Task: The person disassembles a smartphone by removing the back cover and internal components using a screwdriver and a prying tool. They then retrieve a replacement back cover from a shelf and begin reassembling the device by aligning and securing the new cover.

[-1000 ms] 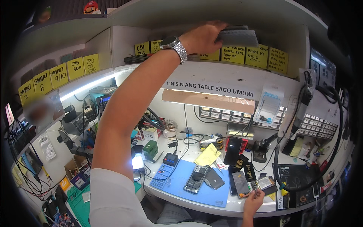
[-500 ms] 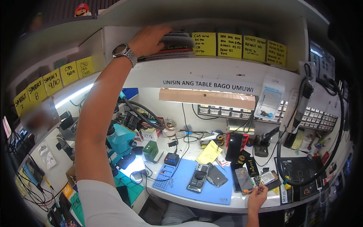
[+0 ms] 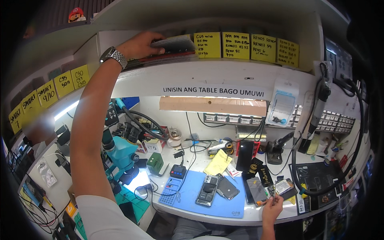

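Note:
My left hand point(image 3: 147, 45), wearing a steel watch, grips a flat grey packet point(image 3: 176, 44) in the upper shelf, over a stack of thin items point(image 3: 162, 58) left of yellow labelled dividers point(image 3: 206, 45). At the bench's right, my right hand point(image 3: 273, 209) is closed on a small, thin item too small to make out, at the edge of an opened phone point(image 3: 282, 188) with exposed parts. Beside it lies a grey phone screen point(image 3: 257, 190). On the blue mat point(image 3: 180, 200) rest an opened phone point(image 3: 206, 192) and a dark phone point(image 3: 228, 187).
A teal microscope point(image 3: 120, 152) and green mat point(image 3: 132, 204) stand left. Behind the phones are a yellow paper point(image 3: 218, 162), small-parts drawers point(image 3: 228, 119) and cables. A black hose point(image 3: 354, 152) loops beside a dark mat point(image 3: 318, 180) at right; the shelf's lip point(image 3: 214, 76) overhangs the bench.
My left hand has moved left and down along the shelf with the grey packet, uncovering more dividers and the microscope. My right hand stays at the opened phone, slightly shifted.

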### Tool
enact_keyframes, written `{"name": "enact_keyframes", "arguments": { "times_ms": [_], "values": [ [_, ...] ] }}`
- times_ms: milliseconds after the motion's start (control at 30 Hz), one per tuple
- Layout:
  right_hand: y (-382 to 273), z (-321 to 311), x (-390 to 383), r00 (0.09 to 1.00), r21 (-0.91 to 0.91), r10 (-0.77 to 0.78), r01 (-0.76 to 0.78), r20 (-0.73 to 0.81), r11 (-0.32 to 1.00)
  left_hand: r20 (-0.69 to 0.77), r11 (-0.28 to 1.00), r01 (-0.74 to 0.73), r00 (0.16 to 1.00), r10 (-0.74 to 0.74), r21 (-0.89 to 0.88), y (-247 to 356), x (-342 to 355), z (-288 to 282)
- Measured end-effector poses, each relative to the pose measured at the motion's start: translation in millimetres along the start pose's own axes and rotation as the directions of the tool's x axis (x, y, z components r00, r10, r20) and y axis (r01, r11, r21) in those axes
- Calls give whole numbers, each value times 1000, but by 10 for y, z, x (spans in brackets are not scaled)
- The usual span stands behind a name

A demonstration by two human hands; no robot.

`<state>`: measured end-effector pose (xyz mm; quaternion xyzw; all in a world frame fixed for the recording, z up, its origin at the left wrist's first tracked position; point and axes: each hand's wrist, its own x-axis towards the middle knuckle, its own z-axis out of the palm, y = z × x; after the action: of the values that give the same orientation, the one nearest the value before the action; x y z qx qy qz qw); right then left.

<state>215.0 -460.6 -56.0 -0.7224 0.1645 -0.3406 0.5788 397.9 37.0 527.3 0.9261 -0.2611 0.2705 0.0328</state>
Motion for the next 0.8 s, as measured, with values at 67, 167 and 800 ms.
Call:
{"name": "enact_keyframes", "arguments": {
  "times_ms": [67,167,800],
  "values": [
    [10,-50,17,1000,-23,-6,5,-18,1000,17,992,122,992,-123,20,270,-83,65],
    [-39,5,2,998,-50,-50,48,-38,998,-59,990,4,998,4,138,42,-80,109],
    [-73,-15,4,998,-22,-34,33,-46,999,-22,897,-101,992,122,430,182,-132,78]
  ]
}}
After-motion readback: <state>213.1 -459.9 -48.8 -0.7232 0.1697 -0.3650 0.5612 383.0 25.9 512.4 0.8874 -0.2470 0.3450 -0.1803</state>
